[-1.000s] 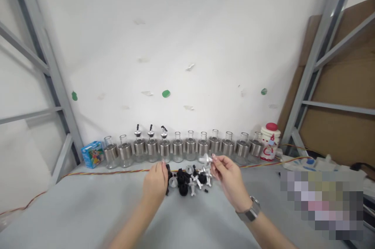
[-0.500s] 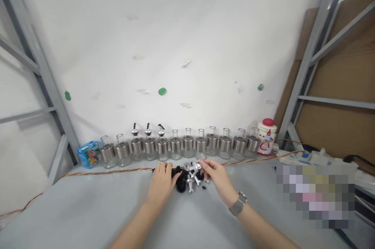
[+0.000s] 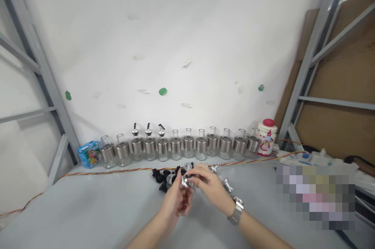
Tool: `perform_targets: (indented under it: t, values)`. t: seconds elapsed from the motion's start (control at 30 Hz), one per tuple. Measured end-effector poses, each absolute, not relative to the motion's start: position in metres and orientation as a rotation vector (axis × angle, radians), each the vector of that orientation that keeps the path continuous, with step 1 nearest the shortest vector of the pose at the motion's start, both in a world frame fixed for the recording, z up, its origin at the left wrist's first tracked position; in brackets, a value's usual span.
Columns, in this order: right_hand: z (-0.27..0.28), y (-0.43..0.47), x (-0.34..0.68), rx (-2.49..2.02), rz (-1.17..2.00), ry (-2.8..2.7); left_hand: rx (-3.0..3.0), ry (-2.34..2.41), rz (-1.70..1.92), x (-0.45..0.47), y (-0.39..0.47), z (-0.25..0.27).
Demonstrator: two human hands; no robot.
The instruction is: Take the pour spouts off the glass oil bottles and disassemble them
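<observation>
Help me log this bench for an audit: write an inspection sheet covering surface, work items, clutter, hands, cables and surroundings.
Surface: grey, flat tabletop; spills: nothing seen.
Work items: small silver, metal-look piece, held; small black parts and silver parts lying loose; twelve clear glass bottles with metal-look bands, three topped by black-and-silver spouts.
Clutter: blue printed box left of the bottles; white jar with a red lid at the row's right end.
Hands: left hand and right hand both grip the silver piece.
Cables: red-and-yellow twisted cable crosses the tabletop before the bottles.
Surroundings: white wall behind, grey metal frame, brown cardboard at right.
</observation>
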State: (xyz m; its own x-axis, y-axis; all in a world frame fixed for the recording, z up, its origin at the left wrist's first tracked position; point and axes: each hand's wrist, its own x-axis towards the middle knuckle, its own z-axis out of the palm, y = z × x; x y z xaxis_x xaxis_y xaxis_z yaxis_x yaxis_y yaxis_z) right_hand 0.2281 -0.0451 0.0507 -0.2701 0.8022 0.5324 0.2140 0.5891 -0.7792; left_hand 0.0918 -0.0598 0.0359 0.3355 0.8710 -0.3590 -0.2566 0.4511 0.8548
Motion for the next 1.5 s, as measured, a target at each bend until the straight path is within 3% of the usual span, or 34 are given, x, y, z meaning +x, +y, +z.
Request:
perform_targets:
  t: [0.13, 0.37, 0.53, 0.77, 1.2, 1.5]
  values:
    - [0.04, -0.047, 0.226, -0.857, 0.46, -1.904, 0.85, 0.932, 0.885, 0.087, -0.06, 0.039]
    - [0.026, -0.043, 0.226, -0.9, -0.287, -2.011, 0.879, 1.047, 1.184, 0.096, -0.062, 0.036]
    - [0.027, -0.041, 0.22, -0.928, -0.488, -2.051, 0.854, 0.982, 1.156, 0.096, -0.065, 0.039]
    - [0.018, -0.039, 0.211, -0.926, -0.395, -1.984, 0.815, 0.955, 1.118, 0.107, -0.069, 0.034]
    - [0.009, -0.048, 0.199, -1.067, 0.35, -1.821, 0.826, 1.086, 1.178, 0.11, -0.072, 0.034]
    - [0.018, -0.048, 0.203, -1.013, 0.38, -1.804, 0.895, 1.062, 1.192, 0.112, -0.075, 0.041]
